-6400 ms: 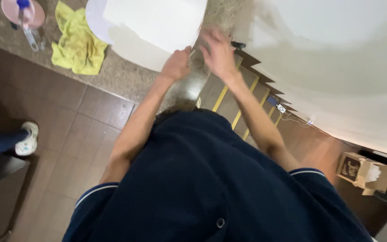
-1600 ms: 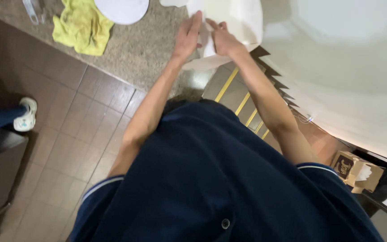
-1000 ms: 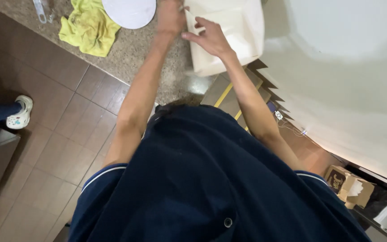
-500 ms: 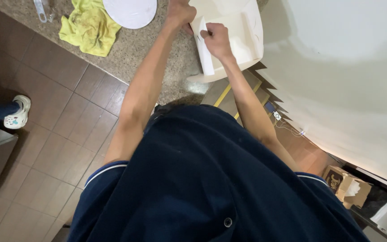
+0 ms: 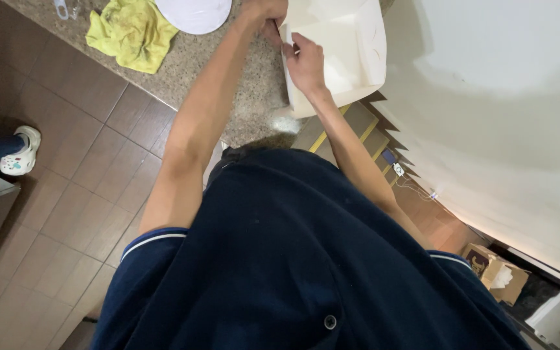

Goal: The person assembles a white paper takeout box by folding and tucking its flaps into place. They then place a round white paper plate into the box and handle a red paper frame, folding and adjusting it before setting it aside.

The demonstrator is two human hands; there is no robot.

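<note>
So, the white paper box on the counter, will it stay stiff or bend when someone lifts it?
The white paper box looks thin-walled and open-topped, so it probably flexes and weighs little. Both hands, left and right, pinch its near wall, suggesting the walls fold easily. It would likely slide on the granite counter.

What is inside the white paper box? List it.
The white paper box shows only bare white walls and a folded flap. The right hand covers its near-left corner, so that corner's contents stay unseen.

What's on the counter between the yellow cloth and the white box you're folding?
In the head view, a round white lid lies beside the yellow cloth; then the left hand, at the white box.
</note>
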